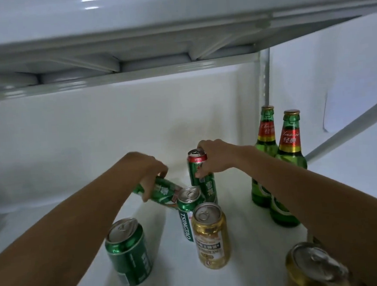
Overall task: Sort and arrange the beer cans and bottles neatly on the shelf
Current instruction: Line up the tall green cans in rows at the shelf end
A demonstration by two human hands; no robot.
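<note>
Far centre: upright can (202, 177), tilted can (162, 193) to its left.
Middle: Tsingtao can (188, 212), malt can (210, 236) before it.
Near left: short can (128, 252).
Right: two bottles (290, 168).
Near right: can (314, 268).

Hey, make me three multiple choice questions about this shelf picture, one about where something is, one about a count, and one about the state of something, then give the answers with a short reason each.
1. Where do the green bottles stand?
A. Right side of the shelf
B. Left front corner
C. Lying in the middle

2. How many green glass bottles are there?
A. One
B. Two
C. Four

3. How is the can in the left hand oriented?
A. Upright
B. Upside down
C. Tilted on its side

Answers:
1. A: both green bottles stand upright beyond the right forearm, on the white shelf.
2. B: two capped necks with red labels show, no more.
3. C: the left hand grips a green can lying slanted, while the right hand holds the tall green can upright.
</note>
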